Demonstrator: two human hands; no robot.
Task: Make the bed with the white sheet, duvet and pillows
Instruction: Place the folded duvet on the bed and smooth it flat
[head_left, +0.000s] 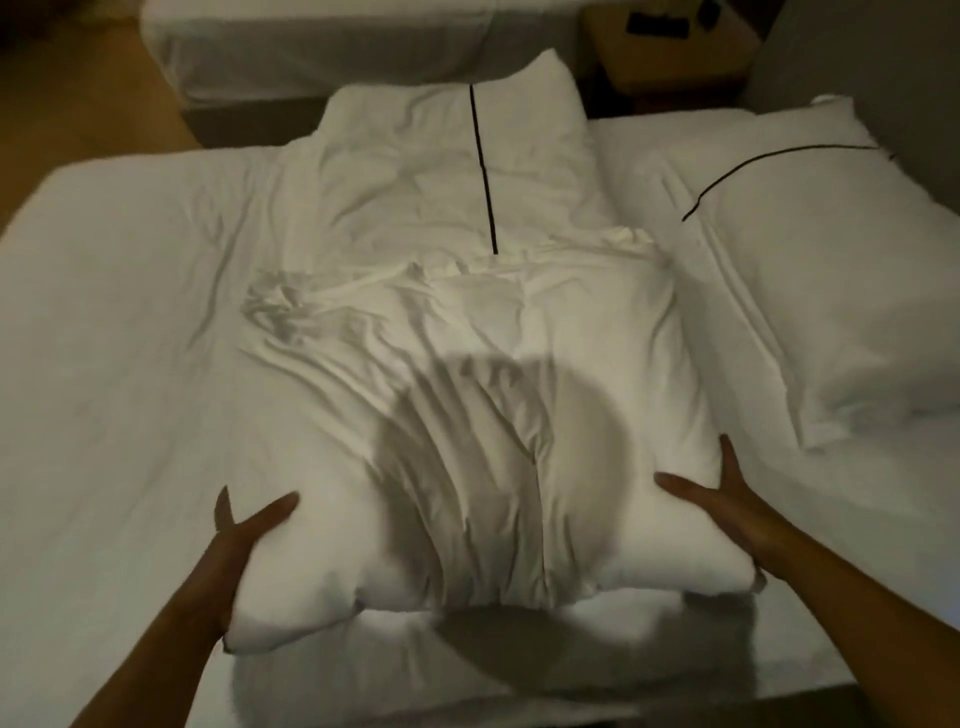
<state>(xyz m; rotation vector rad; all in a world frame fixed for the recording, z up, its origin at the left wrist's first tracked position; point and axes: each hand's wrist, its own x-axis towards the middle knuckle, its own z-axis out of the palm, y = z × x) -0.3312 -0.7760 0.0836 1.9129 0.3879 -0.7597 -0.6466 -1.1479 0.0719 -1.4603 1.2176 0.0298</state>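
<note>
Fingers (727, 462) of the right hand (727, 499) lie straight and spread against the right flank of a folded white duvet (467, 415), the thumb reaching across its top, while the left hand (244, 525) mirrors the pose on the opposite flank, thumb over the top and fingers flat along the side; neither hand curls round the fabric, and both press inward, apparently to square up or steady the bulky bundle before it is lifted or spread. The duvet sits at the near edge of the bed, its creased top running away toward the far edge, where it overlaps a pillow (447, 150) marked with a thin dark stripe. A second pillow (831, 270), bearing the same dark line, lies toward the right edge of the bed, just beside the duvet. Beneath everything the white sheet (114, 322) covers the mattress, fairly smooth toward the left edge with some wrinkles beside the bundle, which suggests the sheet stage is done and the duvet still has to be opened out. Beyond the far edge stand another bed (311, 41) in white and a wooden bedside table (675, 52).
</note>
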